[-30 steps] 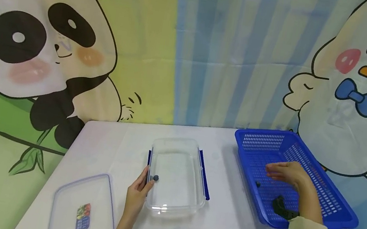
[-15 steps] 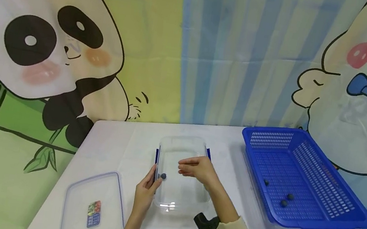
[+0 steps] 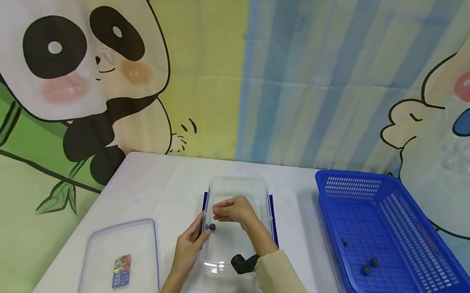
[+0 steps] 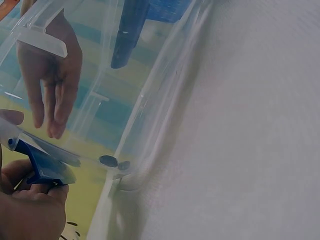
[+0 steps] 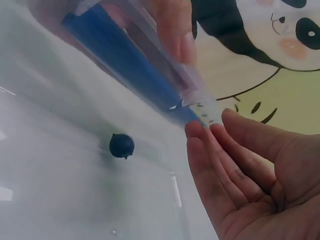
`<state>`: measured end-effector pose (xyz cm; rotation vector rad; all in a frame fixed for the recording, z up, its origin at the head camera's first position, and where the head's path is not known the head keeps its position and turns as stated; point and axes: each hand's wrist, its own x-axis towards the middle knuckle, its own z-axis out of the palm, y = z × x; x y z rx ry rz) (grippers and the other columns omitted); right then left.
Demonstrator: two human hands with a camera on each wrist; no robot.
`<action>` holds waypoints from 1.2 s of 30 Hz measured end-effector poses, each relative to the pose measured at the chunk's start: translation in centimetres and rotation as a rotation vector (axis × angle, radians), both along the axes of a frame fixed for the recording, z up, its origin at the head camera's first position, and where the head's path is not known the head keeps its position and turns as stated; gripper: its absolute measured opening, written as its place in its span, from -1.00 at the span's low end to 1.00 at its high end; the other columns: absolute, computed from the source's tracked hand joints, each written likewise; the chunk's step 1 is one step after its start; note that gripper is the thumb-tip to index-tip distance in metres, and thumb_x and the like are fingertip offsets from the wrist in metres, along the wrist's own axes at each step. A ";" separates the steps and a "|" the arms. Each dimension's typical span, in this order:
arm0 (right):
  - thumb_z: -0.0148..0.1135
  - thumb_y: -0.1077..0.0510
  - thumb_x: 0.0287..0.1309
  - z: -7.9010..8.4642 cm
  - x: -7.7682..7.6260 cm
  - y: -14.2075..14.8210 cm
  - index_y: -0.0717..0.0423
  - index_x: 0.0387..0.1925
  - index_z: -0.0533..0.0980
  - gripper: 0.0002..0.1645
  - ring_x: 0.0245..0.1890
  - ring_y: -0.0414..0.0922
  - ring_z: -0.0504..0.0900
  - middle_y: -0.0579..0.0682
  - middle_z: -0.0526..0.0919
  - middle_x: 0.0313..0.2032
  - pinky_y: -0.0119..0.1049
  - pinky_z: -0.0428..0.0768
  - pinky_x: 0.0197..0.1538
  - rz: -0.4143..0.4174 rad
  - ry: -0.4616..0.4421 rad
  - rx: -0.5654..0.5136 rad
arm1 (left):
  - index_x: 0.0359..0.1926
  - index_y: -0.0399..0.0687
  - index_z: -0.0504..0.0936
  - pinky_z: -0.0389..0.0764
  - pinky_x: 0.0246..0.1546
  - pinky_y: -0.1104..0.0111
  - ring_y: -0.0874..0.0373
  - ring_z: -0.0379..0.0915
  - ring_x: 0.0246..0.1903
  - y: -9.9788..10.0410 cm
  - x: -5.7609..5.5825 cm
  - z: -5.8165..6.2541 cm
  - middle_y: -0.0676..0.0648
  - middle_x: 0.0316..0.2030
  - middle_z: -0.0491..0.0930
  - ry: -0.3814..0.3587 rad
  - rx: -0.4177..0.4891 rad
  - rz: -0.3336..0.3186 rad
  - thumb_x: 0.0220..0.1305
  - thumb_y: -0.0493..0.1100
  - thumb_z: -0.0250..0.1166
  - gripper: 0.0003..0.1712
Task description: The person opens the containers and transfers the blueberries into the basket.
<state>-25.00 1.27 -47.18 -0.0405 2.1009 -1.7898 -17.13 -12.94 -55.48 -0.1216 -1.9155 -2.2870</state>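
Note:
My left hand [image 3: 189,247] grips the left side of a clear plastic container [image 3: 221,252], its thumb at the rim and its fingers by the blue latch [image 4: 47,167]. One blueberry [image 3: 212,227] lies inside near that side, and in the right wrist view the same blueberry [image 5: 121,145] is larger. Over the container is my right hand [image 3: 235,209], its fingers extended close together and its thumb beside them. Nothing shows between those fingers in the right wrist view. Through the clear wall, the left wrist view shows the right hand [image 4: 54,80] pointing down.
A blue perforated basket [image 3: 427,292] on the right holds three blueberries [image 3: 366,270]. At front left lies a clear lid [image 3: 104,241] with a bluish rim and a printed label. A cartoon curtain [image 3: 313,77] hangs behind the white table [image 3: 169,187].
My right hand has moved left from the basket to above the container. The left hand keeps its grip on the container. The head view has turned slightly.

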 end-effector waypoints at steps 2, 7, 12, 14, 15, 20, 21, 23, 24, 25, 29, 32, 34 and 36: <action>0.29 0.36 0.03 -0.6 -0.5 -0.1 0.42 -0.27 0.61 -0.80 -0.36 0.03 0.69 0.22 0.68 -0.37 -0.23 0.67 -0.25 -0.002 -0.013 0.025 | 0.32 -0.24 0.21 0.20 0.19 0.51 0.13 -0.01 0.31 0.0 0.0 0.0 -0.11 0.34 0.13 0.003 0.008 -0.007 0.21 -0.26 0.24 -0.32; 0.27 0.39 0.03 -2.1 -1.7 0.0 0.43 -0.27 0.60 -0.82 -0.35 0.03 0.69 0.22 0.68 -0.38 -0.19 0.66 -0.21 0.021 -0.119 0.049 | 0.32 -0.23 0.21 0.18 0.19 0.52 0.14 -0.02 0.31 0.0 0.0 -0.1 -0.11 0.34 0.12 -0.006 0.004 -0.004 0.21 -0.25 0.25 -0.32; 0.23 0.42 0.05 -3.3 -2.5 0.1 0.44 -0.26 0.60 -0.82 -0.33 0.03 0.69 0.21 0.68 -0.37 -0.15 0.64 -0.13 0.089 -0.180 0.066 | 0.32 -0.24 0.20 0.16 0.19 0.55 0.14 -0.04 0.32 -0.1 0.0 0.1 -0.10 0.34 0.11 -0.027 0.013 -0.011 0.21 -0.29 0.24 -0.32; 0.23 0.43 0.05 -3.5 -2.6 0.0 0.44 -0.27 0.60 -0.83 -0.32 0.04 0.68 0.22 0.68 -0.36 -0.16 0.64 -0.13 0.098 -0.186 0.080 | 0.32 -0.29 0.18 0.16 0.19 0.55 0.11 -0.05 0.32 -0.1 0.1 0.6 -0.14 0.34 0.10 -0.026 0.009 -0.014 0.22 -0.32 0.22 -0.32; 0.23 0.43 0.04 -3.6 -2.7 0.1 0.44 -0.27 0.60 -0.83 -0.32 0.04 0.68 0.22 0.68 -0.36 -0.16 0.64 -0.14 0.094 -0.189 0.088 | 0.31 -0.31 0.18 0.16 0.19 0.54 0.08 -0.06 0.32 0.0 0.2 0.9 -0.17 0.34 0.09 -0.023 0.005 -0.016 0.22 -0.33 0.21 -0.33; 0.24 0.41 0.05 -4.2 -2.9 0.4 0.39 -0.29 0.62 -0.85 -0.30 0.02 0.68 0.22 0.68 -0.34 -0.20 0.65 -0.16 0.064 -0.231 0.142 | 0.30 -0.37 0.17 0.16 0.20 0.53 0.02 -0.07 0.32 0.2 0.7 1.9 -0.24 0.34 0.08 -0.017 -0.030 -0.009 0.24 -0.36 0.18 -0.36; 0.23 0.41 0.05 -4.3 -2.9 0.5 0.38 -0.29 0.62 -0.85 -0.30 0.01 0.68 0.21 0.68 -0.34 -0.21 0.65 -0.15 0.067 -0.242 0.147 | 0.31 -0.37 0.17 0.15 0.20 0.52 0.03 -0.07 0.32 0.2 0.7 1.9 -0.23 0.34 0.07 -0.021 -0.032 -0.009 0.24 -0.35 0.18 -0.35; 0.23 0.39 0.06 -4.4 -2.9 0.5 0.35 -0.29 0.62 -0.86 -0.30 -0.02 0.68 0.18 0.69 -0.34 -0.23 0.64 -0.14 0.092 -0.258 0.165 | 0.31 -0.34 0.16 0.14 0.21 0.51 0.05 -0.08 0.33 0.1 0.4 1.4 -0.21 0.35 0.07 -0.025 -0.018 -0.012 0.24 -0.34 0.19 -0.34; 0.23 0.38 0.07 -4.4 -2.8 0.6 0.34 -0.28 0.63 -0.85 -0.30 -0.03 0.68 0.17 0.69 -0.35 -0.24 0.64 -0.13 0.108 -0.264 0.168 | 0.32 -0.33 0.17 0.14 0.21 0.51 0.06 -0.08 0.33 0.0 0.3 1.2 -0.20 0.35 0.07 -0.021 -0.017 -0.011 0.23 -0.33 0.20 -0.34; 0.23 0.38 0.07 -4.4 -2.8 0.5 0.34 -0.28 0.63 -0.85 -0.30 -0.03 0.68 0.16 0.69 -0.35 -0.23 0.63 -0.12 0.124 -0.266 0.169 | 0.32 -0.32 0.17 0.14 0.21 0.51 0.08 -0.08 0.33 0.0 0.4 1.1 -0.17 0.35 0.07 -0.029 -0.009 -0.010 0.23 -0.33 0.20 -0.33; 0.24 0.38 0.06 -4.6 -2.7 0.4 0.34 -0.26 0.62 -0.83 -0.29 -0.02 0.67 0.14 0.69 -0.35 -0.20 0.62 -0.08 0.167 -0.275 0.149 | 0.32 -0.25 0.19 0.15 0.20 0.54 0.13 -0.05 0.32 -0.1 0.0 0.0 -0.11 0.35 0.10 -0.005 -0.005 -0.004 0.22 -0.28 0.22 -0.32; 0.28 0.37 0.02 -4.7 -2.6 0.4 0.34 -0.25 0.62 -0.80 -0.29 -0.03 0.67 0.12 0.69 -0.33 -0.20 0.62 -0.08 0.183 -0.281 0.130 | 0.32 -0.25 0.20 0.17 0.19 0.53 0.12 -0.03 0.32 -0.1 0.0 -0.1 -0.11 0.34 0.12 0.013 -0.014 0.001 0.22 -0.25 0.24 -0.32; 0.30 0.37 0.00 -4.8 -2.5 0.5 0.34 -0.25 0.62 -0.79 -0.29 -0.04 0.66 0.11 0.68 -0.31 -0.21 0.62 -0.08 0.197 -0.287 0.113 | 0.32 -0.26 0.20 0.19 0.19 0.53 0.11 -0.02 0.31 0.0 0.0 -0.1 -0.12 0.33 0.13 0.018 -0.014 0.004 0.21 -0.25 0.25 -0.32; 0.32 0.36 -0.01 -4.9 -2.5 0.5 0.31 -0.26 0.63 -0.80 -0.30 -0.07 0.66 0.09 0.69 -0.30 -0.25 0.63 -0.11 0.227 -0.289 0.107 | 0.31 -0.26 0.21 0.19 0.18 0.53 0.10 -0.01 0.31 0.0 0.0 0.0 -0.13 0.33 0.13 0.017 -0.024 0.005 0.21 -0.24 0.25 -0.32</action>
